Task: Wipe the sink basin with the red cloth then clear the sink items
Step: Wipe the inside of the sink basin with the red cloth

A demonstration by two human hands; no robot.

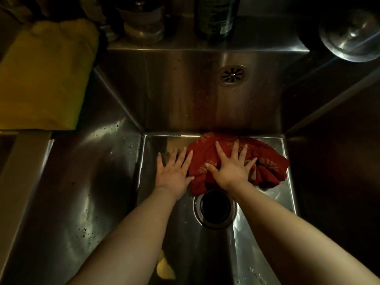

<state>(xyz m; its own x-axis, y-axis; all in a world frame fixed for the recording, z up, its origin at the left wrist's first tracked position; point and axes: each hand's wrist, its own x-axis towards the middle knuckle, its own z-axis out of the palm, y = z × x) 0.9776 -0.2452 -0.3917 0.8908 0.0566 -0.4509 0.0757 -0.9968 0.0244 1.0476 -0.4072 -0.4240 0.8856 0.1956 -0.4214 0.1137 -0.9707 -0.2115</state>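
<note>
A red cloth (265, 161) with a pale leaf print lies bunched on the floor of the steel sink basin (271, 206), against the far wall. My right hand (232, 167) presses flat on the cloth with fingers spread. My left hand (173, 171) lies flat on the bare basin floor just left of the cloth, its thumb touching the cloth's edge. The round drain hole (214, 208) sits just below the cloth. A small yellow object (164, 269) lies near the basin's front, partly hidden by my left forearm.
An overflow grate (232, 74) sits in the basin's far wall. A yellow cloth (47, 75) lies on the left counter. A jar (144, 19) and a dark bottle (216, 15) stand on the back ledge. A metal lid (351, 31) rests at the back right.
</note>
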